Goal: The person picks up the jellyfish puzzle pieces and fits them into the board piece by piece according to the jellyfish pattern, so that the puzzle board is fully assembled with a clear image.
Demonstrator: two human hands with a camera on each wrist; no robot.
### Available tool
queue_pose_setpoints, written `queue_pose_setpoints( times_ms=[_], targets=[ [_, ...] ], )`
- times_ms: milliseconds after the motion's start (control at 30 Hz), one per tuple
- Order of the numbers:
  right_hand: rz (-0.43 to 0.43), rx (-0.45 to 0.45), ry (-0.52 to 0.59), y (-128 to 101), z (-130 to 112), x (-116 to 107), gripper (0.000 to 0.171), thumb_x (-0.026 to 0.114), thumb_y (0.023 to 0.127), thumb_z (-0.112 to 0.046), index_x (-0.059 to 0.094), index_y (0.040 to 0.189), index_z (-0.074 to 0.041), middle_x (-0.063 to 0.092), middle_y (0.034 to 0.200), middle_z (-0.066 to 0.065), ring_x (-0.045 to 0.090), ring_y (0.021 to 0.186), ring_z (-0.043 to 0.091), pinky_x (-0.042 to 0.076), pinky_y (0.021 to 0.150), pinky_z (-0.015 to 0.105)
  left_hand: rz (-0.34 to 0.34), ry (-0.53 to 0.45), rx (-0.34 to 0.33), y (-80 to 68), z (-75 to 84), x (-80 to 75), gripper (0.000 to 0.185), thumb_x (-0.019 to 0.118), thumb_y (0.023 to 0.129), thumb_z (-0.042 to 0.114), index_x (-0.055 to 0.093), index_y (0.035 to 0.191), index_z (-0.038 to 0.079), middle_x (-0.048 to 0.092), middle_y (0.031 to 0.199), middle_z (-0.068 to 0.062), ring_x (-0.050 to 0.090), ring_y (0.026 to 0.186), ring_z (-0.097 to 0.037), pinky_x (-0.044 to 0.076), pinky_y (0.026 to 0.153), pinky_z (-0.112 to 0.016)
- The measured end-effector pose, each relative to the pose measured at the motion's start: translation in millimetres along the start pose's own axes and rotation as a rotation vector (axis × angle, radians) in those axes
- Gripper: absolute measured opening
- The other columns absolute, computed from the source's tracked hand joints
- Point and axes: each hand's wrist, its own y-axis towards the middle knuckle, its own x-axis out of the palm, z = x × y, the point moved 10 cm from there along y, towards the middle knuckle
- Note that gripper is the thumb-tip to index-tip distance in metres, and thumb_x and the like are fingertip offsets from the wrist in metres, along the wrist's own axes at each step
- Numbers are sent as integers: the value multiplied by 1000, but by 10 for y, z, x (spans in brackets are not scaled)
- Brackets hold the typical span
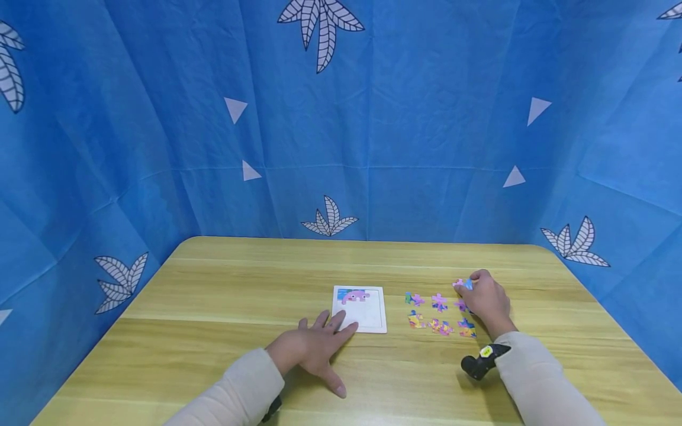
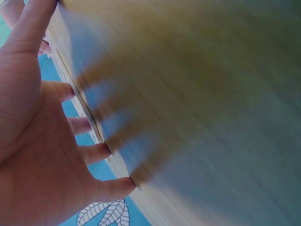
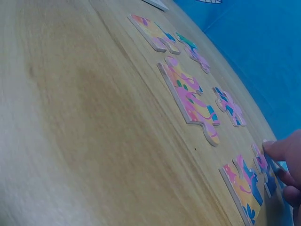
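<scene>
Head view: a wooden desk (image 1: 213,296) carries a white puzzle tray (image 1: 360,308) near its middle, one pink piece seated at the tray's far edge.
Left hand (image 1: 311,349): flat on the desk, fingers straight and spread, fingertips touching the tray's near left corner.
Right hand (image 1: 487,299): fingers curled, pinching a blue-and-pink puzzle piece (image 1: 462,284) (partly hidden by the fingers) toward the desk's right edge.
Loose pieces (image 1: 439,314): lying flat between tray and right hand, set apart in two rows.
</scene>
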Motion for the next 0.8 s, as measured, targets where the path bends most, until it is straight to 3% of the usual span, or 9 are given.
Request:
queue_pose_setpoints(
  times_ms=[233,467,633,800],
  targets=[
    [8,-30,40,3,-31,1,49,62,90,-30,44,122,3,58,96,19,54,82,33,41,65,41,4,6,-4,8,-5,2,117,72,61,68,10,152,30,5,159,-7,7,144,-37,16,107,-67],
    [12,-95,71,2,-164,-24,44,55,94,-24,45,128,2,59,111,26,58,94,39,45,75,48,-1,3,-3,4,-2,-5,117,71,61,69,10,152,30,4,160,-7,6,144,-37,15,107,-67],
    [7,-100,71,-12,-213,-17,41,52,96,-23,46,129,1,61,108,26,59,87,34,45,71,44,-1,5,-2,9,-4,-3,117,71,61,70,10,152,30,4,160,-7,6,144,-37,15,107,-67],
    [-7,-115,89,-31,-244,-8,41,50,97,-22,46,130,1,61,111,27,59,92,37,46,73,46,-1,12,-3,13,-10,6,118,71,60,70,9,152,31,4,160,-7,6,144,-37,16,107,-67]
  ],
)
